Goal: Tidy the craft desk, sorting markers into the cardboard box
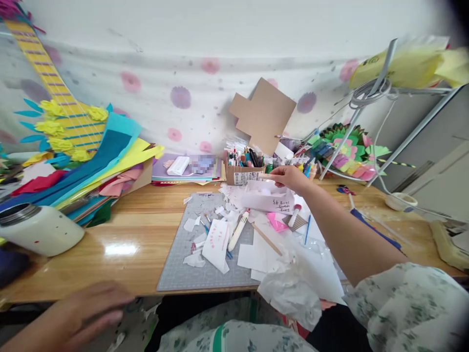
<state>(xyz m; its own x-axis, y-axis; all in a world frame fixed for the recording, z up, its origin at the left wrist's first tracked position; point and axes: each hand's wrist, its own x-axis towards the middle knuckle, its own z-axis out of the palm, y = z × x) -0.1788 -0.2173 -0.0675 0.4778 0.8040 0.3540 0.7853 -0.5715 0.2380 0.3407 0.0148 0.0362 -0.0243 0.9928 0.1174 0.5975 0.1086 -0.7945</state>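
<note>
My right hand (287,177) reaches out over a white paper box (269,201) with handwriting on its side. Its fingers are pressed together; what they hold, if anything, is too small to tell. White paper scraps (234,195) lie in and around the box. Low at the left, my left hand (98,308) hangs by the table's front edge, fingers stretched out and holding nothing, slightly blurred. On the grey cutting mat (176,259) lie a thick white multicolour pen (239,230), a folded white paper (217,244), a wooden stick (266,238) and a pink piece (277,221).
Behind the paper box stands a carton of pens (244,168). A white bottle (44,230) lies at the left beside stacked coloured sheets (110,171). Crumpled white paper (293,288) overhangs the front edge. A metal rack (355,117) stands at the right.
</note>
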